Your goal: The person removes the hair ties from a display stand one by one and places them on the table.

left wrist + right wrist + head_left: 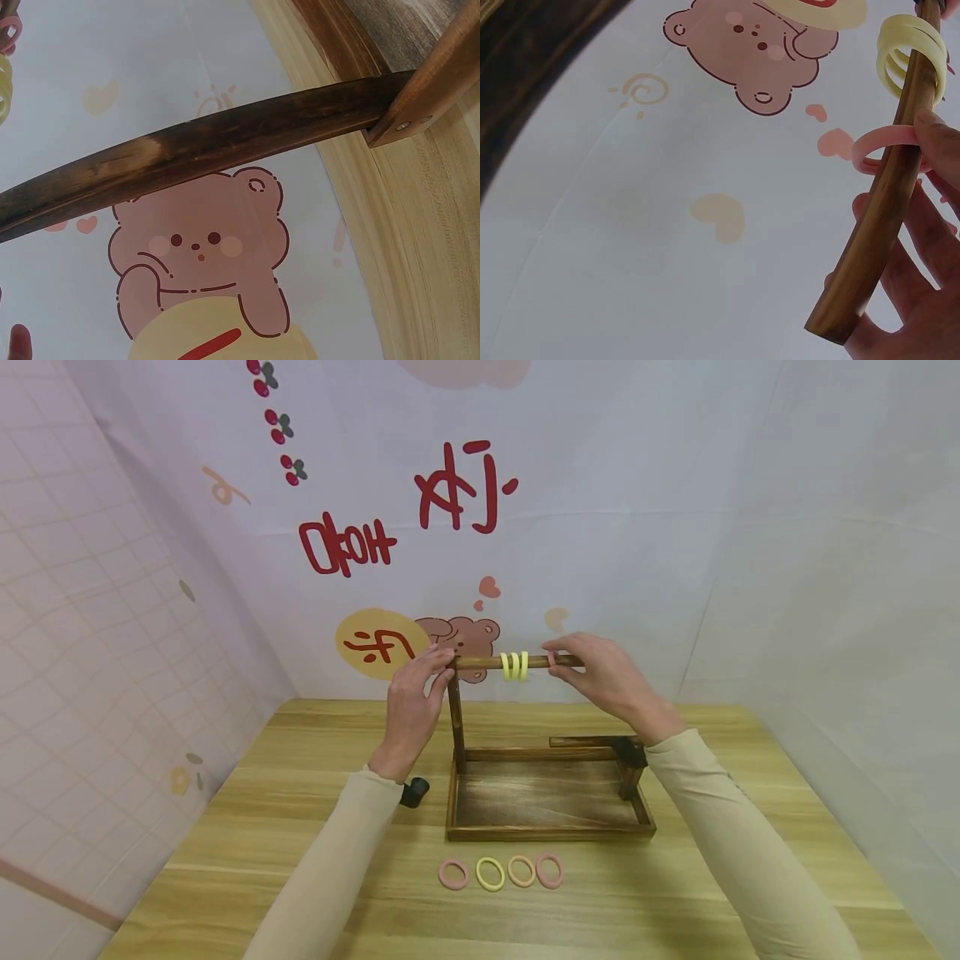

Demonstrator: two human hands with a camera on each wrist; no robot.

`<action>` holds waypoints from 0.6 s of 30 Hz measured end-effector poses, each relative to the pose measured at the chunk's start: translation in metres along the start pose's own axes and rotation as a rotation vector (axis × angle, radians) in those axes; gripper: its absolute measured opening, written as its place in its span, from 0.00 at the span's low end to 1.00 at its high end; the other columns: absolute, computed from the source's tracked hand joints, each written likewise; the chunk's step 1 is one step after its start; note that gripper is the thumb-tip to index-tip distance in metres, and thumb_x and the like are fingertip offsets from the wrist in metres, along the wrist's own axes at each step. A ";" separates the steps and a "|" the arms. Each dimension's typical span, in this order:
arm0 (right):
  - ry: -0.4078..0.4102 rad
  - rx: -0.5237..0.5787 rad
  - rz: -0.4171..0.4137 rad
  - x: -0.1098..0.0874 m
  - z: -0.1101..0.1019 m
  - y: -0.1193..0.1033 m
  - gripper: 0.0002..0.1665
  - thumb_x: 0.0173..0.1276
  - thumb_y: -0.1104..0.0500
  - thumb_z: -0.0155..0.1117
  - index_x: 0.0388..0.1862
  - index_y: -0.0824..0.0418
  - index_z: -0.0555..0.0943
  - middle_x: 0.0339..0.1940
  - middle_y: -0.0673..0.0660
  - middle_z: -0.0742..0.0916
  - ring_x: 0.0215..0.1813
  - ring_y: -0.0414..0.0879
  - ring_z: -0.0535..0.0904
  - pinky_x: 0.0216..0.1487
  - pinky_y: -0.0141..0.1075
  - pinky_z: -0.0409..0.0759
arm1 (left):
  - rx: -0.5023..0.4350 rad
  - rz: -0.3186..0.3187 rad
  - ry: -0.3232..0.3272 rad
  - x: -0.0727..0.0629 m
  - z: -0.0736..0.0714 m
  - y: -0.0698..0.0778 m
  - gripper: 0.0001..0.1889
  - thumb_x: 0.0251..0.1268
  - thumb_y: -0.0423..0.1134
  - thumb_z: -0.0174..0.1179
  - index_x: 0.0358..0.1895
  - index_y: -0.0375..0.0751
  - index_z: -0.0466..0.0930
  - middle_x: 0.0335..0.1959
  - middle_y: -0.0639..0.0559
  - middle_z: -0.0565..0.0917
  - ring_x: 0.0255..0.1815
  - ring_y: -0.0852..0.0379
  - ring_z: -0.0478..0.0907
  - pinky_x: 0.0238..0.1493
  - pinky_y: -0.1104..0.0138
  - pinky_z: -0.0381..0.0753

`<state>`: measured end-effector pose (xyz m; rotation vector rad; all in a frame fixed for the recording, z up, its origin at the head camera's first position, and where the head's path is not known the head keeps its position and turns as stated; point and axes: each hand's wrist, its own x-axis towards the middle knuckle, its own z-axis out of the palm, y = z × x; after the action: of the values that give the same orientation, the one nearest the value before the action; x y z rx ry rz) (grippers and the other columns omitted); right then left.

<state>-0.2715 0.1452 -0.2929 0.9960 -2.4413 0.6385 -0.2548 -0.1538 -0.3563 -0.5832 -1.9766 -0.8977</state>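
A wooden rack has a raised horizontal bar (480, 662) on a tall post (456, 718). Several yellow rings (514, 666) hang round the middle of that bar. With thumb and fingers, my right hand (603, 672) pinches a pink ring (889, 136) that encircles the bar near its free end. The bar's blunt end shows below the ring in the right wrist view. My left hand (414, 706) grips the corner where bar and post meet, thumb on one side and fingers on the other. Only a fingertip of it shows in the left wrist view.
The rack's tray base (551, 835) stands on the wood-grain table (315, 777). A lower bar (581, 742) is at its right. In front lie two pink rings (453, 875), a yellow ring (491, 874) and an orange ring (521, 871). A printed cloth (615, 527) hangs behind.
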 end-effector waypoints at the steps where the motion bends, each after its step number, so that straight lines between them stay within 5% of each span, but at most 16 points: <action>1: -0.001 -0.001 0.003 0.000 0.000 0.000 0.20 0.69 0.63 0.74 0.59 0.63 0.85 0.54 0.60 0.89 0.53 0.54 0.86 0.55 0.50 0.83 | 0.001 0.000 -0.001 0.000 0.000 0.000 0.14 0.72 0.32 0.65 0.57 0.33 0.86 0.56 0.41 0.87 0.67 0.43 0.79 0.67 0.46 0.75; 18: 0.017 0.039 -0.002 -0.007 -0.006 0.005 0.20 0.68 0.66 0.74 0.59 0.65 0.85 0.54 0.62 0.88 0.53 0.55 0.87 0.57 0.51 0.83 | -0.006 0.010 -0.003 -0.001 -0.001 0.000 0.14 0.72 0.32 0.65 0.57 0.33 0.86 0.56 0.41 0.87 0.66 0.40 0.79 0.66 0.43 0.75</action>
<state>-0.2693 0.1551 -0.2934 1.0042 -2.4212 0.6939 -0.2539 -0.1544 -0.3566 -0.5973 -1.9726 -0.8978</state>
